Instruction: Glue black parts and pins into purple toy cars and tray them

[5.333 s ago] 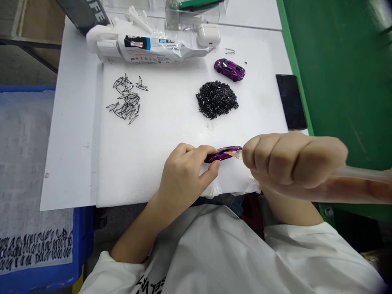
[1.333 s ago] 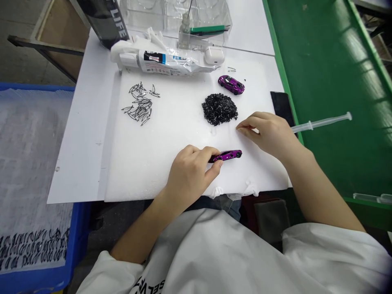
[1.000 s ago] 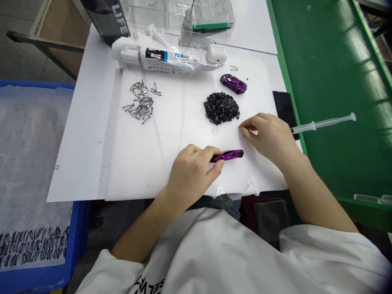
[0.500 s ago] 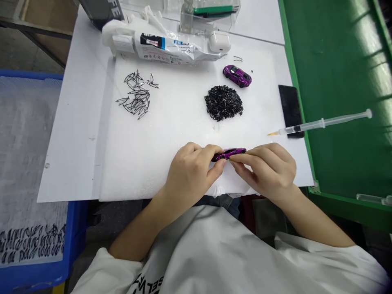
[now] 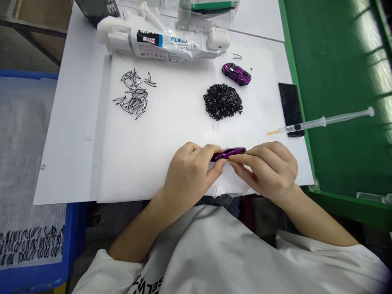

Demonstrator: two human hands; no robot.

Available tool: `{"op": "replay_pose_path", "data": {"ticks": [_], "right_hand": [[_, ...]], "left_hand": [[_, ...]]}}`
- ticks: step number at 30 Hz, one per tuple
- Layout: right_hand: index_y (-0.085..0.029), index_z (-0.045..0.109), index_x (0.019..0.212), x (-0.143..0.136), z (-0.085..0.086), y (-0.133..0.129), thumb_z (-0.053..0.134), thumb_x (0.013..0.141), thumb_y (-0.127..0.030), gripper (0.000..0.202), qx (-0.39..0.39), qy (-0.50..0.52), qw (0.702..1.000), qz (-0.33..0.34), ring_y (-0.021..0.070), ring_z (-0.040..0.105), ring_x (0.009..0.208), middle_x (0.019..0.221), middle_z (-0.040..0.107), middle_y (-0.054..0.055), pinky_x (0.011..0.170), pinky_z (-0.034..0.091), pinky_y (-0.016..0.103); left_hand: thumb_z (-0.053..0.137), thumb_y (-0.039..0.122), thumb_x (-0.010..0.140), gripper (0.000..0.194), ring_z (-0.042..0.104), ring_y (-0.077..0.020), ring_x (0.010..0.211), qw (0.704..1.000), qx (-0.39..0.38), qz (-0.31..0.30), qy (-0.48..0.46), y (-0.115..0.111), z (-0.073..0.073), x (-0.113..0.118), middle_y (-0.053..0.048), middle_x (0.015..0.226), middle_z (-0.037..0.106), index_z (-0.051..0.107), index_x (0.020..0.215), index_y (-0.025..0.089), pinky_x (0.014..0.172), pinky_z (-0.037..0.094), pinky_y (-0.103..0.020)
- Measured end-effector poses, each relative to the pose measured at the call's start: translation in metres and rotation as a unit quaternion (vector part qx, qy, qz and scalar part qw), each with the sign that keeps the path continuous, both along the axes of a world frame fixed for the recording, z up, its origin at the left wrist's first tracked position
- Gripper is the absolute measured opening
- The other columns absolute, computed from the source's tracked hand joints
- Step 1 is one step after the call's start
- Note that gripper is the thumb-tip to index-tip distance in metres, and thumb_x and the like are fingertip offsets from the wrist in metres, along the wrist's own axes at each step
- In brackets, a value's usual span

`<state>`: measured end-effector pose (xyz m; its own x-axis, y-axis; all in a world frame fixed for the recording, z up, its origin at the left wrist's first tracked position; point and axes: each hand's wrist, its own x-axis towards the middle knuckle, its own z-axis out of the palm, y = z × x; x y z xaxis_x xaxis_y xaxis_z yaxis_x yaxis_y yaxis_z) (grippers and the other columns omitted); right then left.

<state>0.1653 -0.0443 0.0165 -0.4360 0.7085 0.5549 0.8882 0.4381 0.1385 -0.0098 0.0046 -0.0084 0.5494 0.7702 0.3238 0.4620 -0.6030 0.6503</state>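
Observation:
A small purple toy car (image 5: 230, 152) is held near the front edge of the white foam sheet (image 5: 137, 163), its side turned toward me. My left hand (image 5: 191, 169) grips the car's left end between thumb and fingers. At the car's lower right side, my right hand (image 5: 268, 169) has thumb and fingertips pinched together against it; whatever is between those tips is too small or hidden to make out. Beyond the hands lies a heap of tiny black parts (image 5: 222, 102). A second purple toy car (image 5: 236, 74) stands just behind that heap.
Thin black outline-shaped pieces (image 5: 133, 96) lie scattered at the left. Across the back rest a glue tube (image 5: 165, 45), a white earbud case (image 5: 218, 38) and a clear tray (image 5: 208, 18). A syringe (image 5: 318, 123) lies across a black phone (image 5: 290, 108) at the right. A blue crate (image 5: 75, 237) stands lower left.
The camera view has shifted slightly. Both hands keep the same grip at the toy car, with no clear movement of it.

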Motion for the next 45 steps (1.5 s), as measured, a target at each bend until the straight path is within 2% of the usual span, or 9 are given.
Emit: {"op": "replay_pose_path", "data": {"ticks": [6,13,18,31,35,39,45], "right_hand": [[-0.022,0.061,0.073,0.010,0.012,0.001,0.065,0.074,-0.018,0.006,-0.034,-0.042,0.998,-0.026,0.0148,0.055,0.058,0.061,0.063,0.001,0.053,0.043,0.029],[-0.023,0.061,0.077,0.005,0.018,0.004,0.062,0.080,-0.022,0.003,-0.051,-0.099,0.994,0.016,0.0122,0.053,0.058,0.061,0.062,-0.001,0.056,0.041,0.028],[-0.021,0.060,0.079,0.003,0.023,0.007,0.065,0.077,-0.021,0.005,-0.056,-0.131,0.989,0.040,0.0125,0.050,0.058,0.061,0.062,-0.001,0.055,0.040,0.027],[-0.024,0.063,0.079,0.005,0.007,0.007,0.064,0.078,-0.022,0.002,-0.021,-0.073,0.996,0.047,0.0114,0.049,0.057,0.061,0.061,-0.001,0.054,0.041,0.028],[-0.022,0.061,0.082,0.004,0.008,0.008,0.067,0.075,-0.020,0.009,-0.017,-0.067,0.996,0.051,0.0121,0.049,0.057,0.061,0.061,-0.001,0.053,0.041,0.028],[-0.025,0.060,0.082,0.004,0.007,0.008,0.064,0.078,-0.020,0.008,-0.018,-0.064,0.997,0.043,0.0116,0.049,0.057,0.061,0.061,-0.002,0.054,0.040,0.027],[-0.023,0.060,0.085,0.005,0.004,0.009,0.069,0.072,-0.016,0.017,0.000,-0.040,0.997,0.071,0.0127,0.050,0.057,0.061,0.061,-0.001,0.054,0.042,0.028]], "left_hand": [[0.056,0.026,0.085,0.014,0.056,-0.0155,0.074,1.000,-0.010,0.003,0.006,-0.001,0.000,0.000,-0.001,0.071,0.064,0.064,0.093,0.018,0.067,0.047,-0.027],[0.056,0.027,0.086,0.014,0.056,-0.0157,0.074,1.000,-0.007,-0.001,0.004,0.000,-0.001,-0.001,-0.001,0.072,0.064,0.063,0.093,0.018,0.067,0.047,-0.027],[0.056,0.027,0.086,0.015,0.056,-0.0156,0.074,1.000,-0.005,-0.002,0.003,0.000,-0.001,0.000,-0.001,0.071,0.064,0.064,0.094,0.017,0.066,0.046,-0.027],[0.055,0.027,0.087,0.015,0.055,-0.0151,0.073,1.000,-0.004,0.001,0.005,0.000,-0.002,-0.001,-0.001,0.073,0.065,0.064,0.095,0.018,0.066,0.046,-0.026],[0.056,0.026,0.086,0.015,0.055,-0.0154,0.073,1.000,-0.002,-0.001,0.004,0.000,-0.001,0.000,-0.001,0.073,0.065,0.064,0.094,0.017,0.066,0.046,-0.027],[0.055,0.027,0.086,0.016,0.055,-0.0153,0.074,1.000,-0.005,-0.003,0.005,0.000,-0.001,-0.001,-0.001,0.074,0.065,0.064,0.095,0.017,0.067,0.046,-0.026],[0.055,0.026,0.087,0.016,0.055,-0.0152,0.074,1.000,-0.005,-0.003,0.004,0.000,-0.001,-0.001,-0.001,0.074,0.065,0.064,0.096,0.017,0.068,0.046,-0.027]]}}
